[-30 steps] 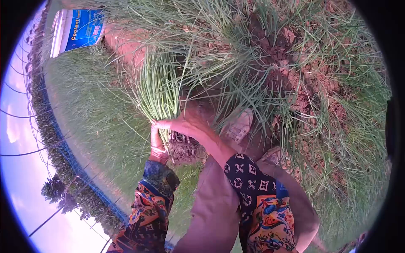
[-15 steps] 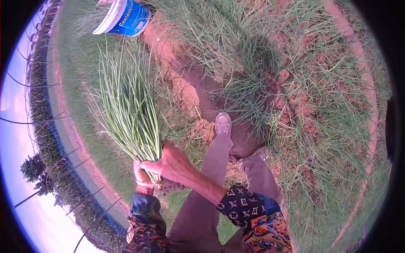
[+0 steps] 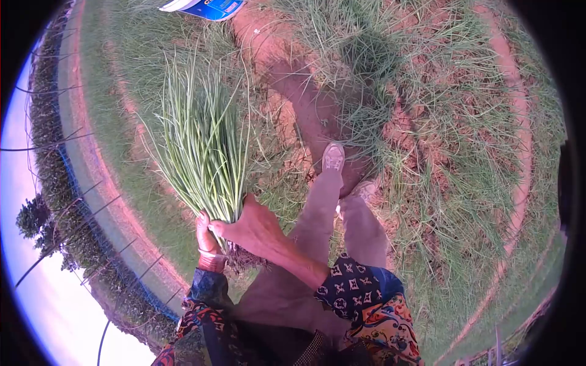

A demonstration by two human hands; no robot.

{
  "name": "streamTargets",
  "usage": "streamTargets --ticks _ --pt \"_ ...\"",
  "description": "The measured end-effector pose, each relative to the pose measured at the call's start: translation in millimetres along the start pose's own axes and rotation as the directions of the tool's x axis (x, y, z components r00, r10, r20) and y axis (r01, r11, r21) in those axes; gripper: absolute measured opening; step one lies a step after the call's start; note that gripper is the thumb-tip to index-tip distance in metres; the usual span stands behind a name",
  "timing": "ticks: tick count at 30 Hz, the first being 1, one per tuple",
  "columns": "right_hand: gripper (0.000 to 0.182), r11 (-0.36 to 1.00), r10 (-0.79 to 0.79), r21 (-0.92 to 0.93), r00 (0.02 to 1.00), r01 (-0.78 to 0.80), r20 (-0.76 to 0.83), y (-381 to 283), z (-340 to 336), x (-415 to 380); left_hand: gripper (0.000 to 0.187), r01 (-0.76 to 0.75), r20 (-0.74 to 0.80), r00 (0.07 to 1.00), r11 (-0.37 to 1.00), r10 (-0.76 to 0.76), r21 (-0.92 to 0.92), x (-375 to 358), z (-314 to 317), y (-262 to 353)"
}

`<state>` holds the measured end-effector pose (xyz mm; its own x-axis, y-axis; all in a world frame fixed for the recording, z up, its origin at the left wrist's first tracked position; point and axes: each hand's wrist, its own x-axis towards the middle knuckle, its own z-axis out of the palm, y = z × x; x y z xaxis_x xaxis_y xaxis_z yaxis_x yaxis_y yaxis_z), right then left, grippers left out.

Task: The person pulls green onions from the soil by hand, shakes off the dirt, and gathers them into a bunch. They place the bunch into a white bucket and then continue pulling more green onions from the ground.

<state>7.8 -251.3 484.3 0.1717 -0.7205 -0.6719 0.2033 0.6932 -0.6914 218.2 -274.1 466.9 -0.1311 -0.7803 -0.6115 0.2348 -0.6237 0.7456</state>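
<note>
A thick bunch of spring onions [image 3: 207, 155] stands upright in front of me, its long green leaves fanning upward. Both hands are wrapped round its pale lower stalks. My left hand [image 3: 208, 236] is closed on the left side of the base, a bangle at its wrist. From the right, my right hand [image 3: 253, 229] grips the bunch, with its thumb across the front near the left thumb. Dark, soil-covered roots [image 3: 244, 259] poke out below the hands, partly hidden by the right hand and forearm.
A blue and white bucket [image 3: 210, 8] is cut off at the top edge. My shoes [image 3: 333, 157] stand on a bare soil strip [image 3: 308, 113] between beds of green plants [image 3: 470, 152]. Thin curved poles [image 3: 113, 210] and blue netting line the left side.
My view has shifted, so the bucket sits higher and is more cut off. The spring onions and both hands appear slightly farther right, with the grip unchanged.
</note>
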Motion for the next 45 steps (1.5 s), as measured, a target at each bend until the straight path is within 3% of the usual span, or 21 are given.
streamTargets --ticks 1,2,3,4,6,7,10,12,13,14,16,17,21,24,25,29,36,37,41,44,45 --pt "0.069 1.000 -0.003 0.003 1.000 0.003 -0.004 -5 -1 -4 0.055 0.122 0.261 0.963 0.974 -0.071 -0.189 2 -3 10" --pt "0.069 1.000 -0.013 0.001 1.000 0.013 -0.013 -11 -2 -8 0.057 0.093 0.241 0.969 0.986 -0.057 -0.139 -4 -4 11" --pt "0.068 0.999 -0.034 0.018 0.999 0.034 -0.013 -15 -6 -14 0.059 0.016 0.011 1.000 0.998 -0.016 0.058 -14 20 14" --pt "0.068 1.000 -0.016 0.013 1.000 0.016 -0.014 -20 -11 -19 0.061 0.007 -0.122 0.992 0.982 0.016 0.189 -18 37 14" --pt "0.068 1.000 -0.020 -0.013 0.999 0.020 -0.030 -20 -14 -32 0.064 -0.011 -0.212 0.975 0.967 0.067 0.255 -24 45 6" --pt "0.067 0.996 -0.088 0.004 0.994 0.088 -0.059 -21 -19 -39 0.065 0.004 -0.142 0.989 0.961 0.037 0.277 -27 59 11" --pt "0.060 0.983 -0.181 -0.007 0.974 0.181 -0.140 -18 -37 -58 0.068 0.070 -0.007 0.998 0.995 -0.069 0.077 -34 124 6" --pt "0.055 0.977 -0.199 0.040 0.968 0.208 -0.154 -15 -55 -67 0.070 0.129 0.028 0.991 0.985 -0.133 0.116 -25 131 -6" --pt "0.053 0.975 -0.195 0.071 0.967 0.209 -0.164 -17 -63 -69 0.065 0.136 0.039 0.989 0.981 -0.142 0.136 -20 141 -10" --pt "0.049 0.984 -0.159 0.055 0.970 0.171 -0.183 -23 -71 -74 0.061 0.173 0.184 0.963 0.974 -0.199 0.150 -13 145 -12" --pt "0.043 0.996 -0.071 0.039 0.966 0.083 -0.248 -40 -88 -85 0.056 0.280 0.263 0.916 0.953 -0.302 0.120 2 159 -16" --pt "0.041 0.986 -0.109 0.087 0.946 0.142 -0.306 -33 -89 -78 0.054 0.282 0.172 0.940 0.955 -0.293 0.090 5 169 -20" --pt "0.043 0.984 0.019 0.180 0.974 0.022 -0.224 -57 -105 -59 0.049 0.331 0.177 0.922 0.938 -0.345 0.101 30 196 2" --pt "0.044 0.967 -0.065 0.220 0.958 0.130 -0.280 -85 -108 -22 0.047 0.354 0.150 0.921 0.933 -0.360 0.066 72 199 18" --pt "0.047 0.957 0.007 0.285 0.974 0.059 -0.225 -91 -110 -6 0.048 0.385 0.129 0.907 0.914 -0.400 0.128 87 200 30" --pt "0.050 0.897 0.054 0.439 0.974 0.049 -0.220 -118 -102 47 0.055 0.489 0.100 0.860 0.864 -0.501 0.124 131 208 80" --pt "0.052 0.910 0.067 0.415 0.986 0.001 -0.150 -184 -94 87 0.055 0.438 0.078 0.889 0.887 -0.452 0.146 172 204 138" --pt "0.047 0.913 0.037 0.404 0.978 0.049 -0.204 -193 -93 89 0.053 0.443 0.100 0.886 0.890 -0.453 0.109 174 204 143" --pt "0.048 0.925 -0.123 0.351 0.988 0.147 -0.090 -200 -86 108 0.049 0.321 0.077 0.943 0.945 -0.325 0.054 182 194 154" --pt "0.046 0.974 -0.114 0.198 0.993 0.109 0.010 -225 -83 121 0.049 0.230 0.001 0.973 0.972 -0.231 0.053 189 177 167" --pt "0.043 0.978 -0.170 0.124 0.985 0.170 -0.008 -222 -77 133 0.049 0.166 -0.007 0.986 0.986 -0.166 0.031 191 178 173"
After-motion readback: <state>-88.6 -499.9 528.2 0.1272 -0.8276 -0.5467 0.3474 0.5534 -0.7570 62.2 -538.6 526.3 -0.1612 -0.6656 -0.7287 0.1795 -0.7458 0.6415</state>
